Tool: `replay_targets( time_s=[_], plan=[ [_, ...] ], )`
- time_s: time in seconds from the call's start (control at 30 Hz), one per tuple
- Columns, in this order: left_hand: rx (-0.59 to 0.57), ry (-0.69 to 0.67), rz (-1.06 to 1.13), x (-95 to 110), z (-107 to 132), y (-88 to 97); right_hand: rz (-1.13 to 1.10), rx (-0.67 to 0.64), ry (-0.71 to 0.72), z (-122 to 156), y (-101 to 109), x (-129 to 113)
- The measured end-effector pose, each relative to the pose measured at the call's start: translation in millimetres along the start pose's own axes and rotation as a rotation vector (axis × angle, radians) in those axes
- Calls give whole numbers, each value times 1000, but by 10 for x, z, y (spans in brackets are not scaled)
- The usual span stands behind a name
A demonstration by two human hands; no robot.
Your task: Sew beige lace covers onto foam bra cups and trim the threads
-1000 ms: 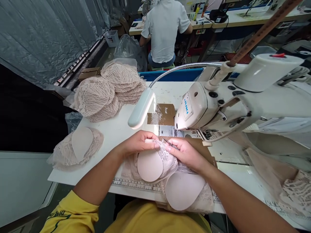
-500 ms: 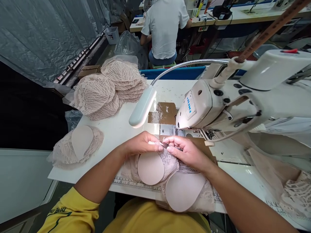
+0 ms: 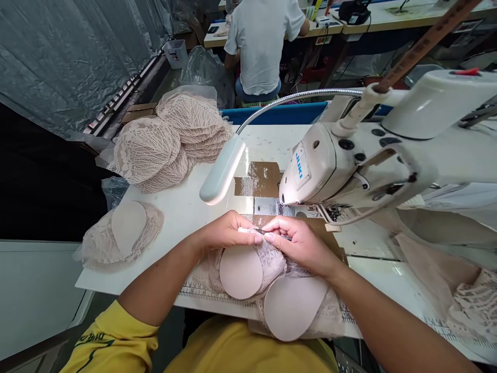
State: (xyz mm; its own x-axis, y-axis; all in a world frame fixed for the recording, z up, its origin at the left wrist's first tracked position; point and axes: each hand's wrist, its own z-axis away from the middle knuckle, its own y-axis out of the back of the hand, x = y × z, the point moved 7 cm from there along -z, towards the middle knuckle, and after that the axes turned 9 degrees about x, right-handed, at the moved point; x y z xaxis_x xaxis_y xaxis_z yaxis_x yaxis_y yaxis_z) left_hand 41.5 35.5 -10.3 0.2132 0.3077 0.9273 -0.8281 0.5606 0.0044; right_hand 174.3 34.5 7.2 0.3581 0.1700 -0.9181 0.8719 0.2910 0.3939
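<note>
My left hand [image 3: 233, 231] pinches the upper edge of a pale pink lace bra [image 3: 272, 255], thumb on top. Close against it, my right hand [image 3: 295, 241] is closed around small metal thread snips [image 3: 261, 231], mostly hidden by the fingers; their tip meets the lace edge at my left thumb. Two smooth foam pads show on the bra: a round left pad [image 3: 240, 272] and a teardrop-shaped right pad [image 3: 295, 308]. The bra lies at the table's front edge, partly over a printed ruler strip [image 3: 217, 295].
A white sewing machine [image 3: 310, 166] stands just beyond my hands, with a lamp [image 3: 223, 171] on a bendable neck. Stacked lace cups [image 3: 155, 147] lie back left, a lace piece with a pad [image 3: 128, 228] nearer. More lace [image 3: 476, 303] lies at right. A person [image 3: 264, 46] sits ahead.
Both hands stay at the same lace edge. The metal snips show less between the fingers now. The surroundings shift slightly up and left in view.
</note>
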Motion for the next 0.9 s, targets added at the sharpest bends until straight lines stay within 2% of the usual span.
replay_targets(
  time_s=[0.2,0.37,0.6,0.77,0.9],
  plan=[
    [23,-13,-63,-28,-23,-1,21,-45,-8,1,-9,1],
    [7,-44,-123,-20,-38,-33,45,-9,-40,5,-76,-5],
    [61,-78,-157,-9,-45,-28,-16,16,-60,3,-63,87],
    [77,-83,-106,-6,-48,-33,-257,-50,-158,6,-170,128],
    [35,-73,-108,24,-20,40,-143,-106,-177,7,-175,134]
  ],
)
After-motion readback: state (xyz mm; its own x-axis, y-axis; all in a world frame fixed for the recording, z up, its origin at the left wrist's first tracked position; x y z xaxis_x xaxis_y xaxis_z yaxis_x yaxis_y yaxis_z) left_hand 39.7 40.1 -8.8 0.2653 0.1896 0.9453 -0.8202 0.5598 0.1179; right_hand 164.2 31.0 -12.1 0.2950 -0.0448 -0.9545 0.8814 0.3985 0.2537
